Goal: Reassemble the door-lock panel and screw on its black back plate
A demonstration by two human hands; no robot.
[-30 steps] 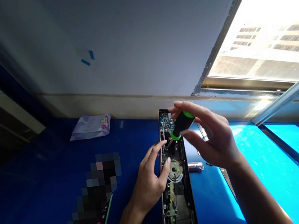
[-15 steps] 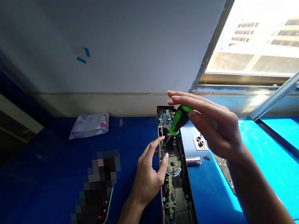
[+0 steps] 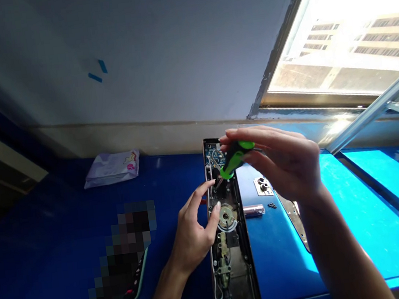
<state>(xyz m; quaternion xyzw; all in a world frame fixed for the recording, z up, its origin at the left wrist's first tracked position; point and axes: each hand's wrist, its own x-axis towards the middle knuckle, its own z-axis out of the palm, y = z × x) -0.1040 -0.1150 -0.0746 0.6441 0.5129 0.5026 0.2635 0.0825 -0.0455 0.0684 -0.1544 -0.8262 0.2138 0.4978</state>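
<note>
A long black lock body [image 3: 235, 261] lies opened on the blue table [image 3: 51, 245], showing a circuit board at its far end and a round brass part in the middle. My right hand [image 3: 284, 163] grips a green and black screwdriver [image 3: 235, 157], its tip pointing down-left into the upper part of the lock. My left hand [image 3: 194, 227] rests at the lock's left edge, forefinger and thumb stretched onto it beside the screwdriver tip.
A small metal plate [image 3: 263, 186], a short metal cylinder [image 3: 253, 210] and tiny dark screws [image 3: 272, 205] lie right of the lock. A long metal strip [image 3: 295, 220] runs under my right arm. A tissue pack [image 3: 110, 168] sits far left. A blurred dark object [image 3: 125, 255] lies near left.
My head has shifted, so everything slides slightly left in view. My right hand has turned the screwdriver a little and lowered it; the left hand stays at the lock's edge.
</note>
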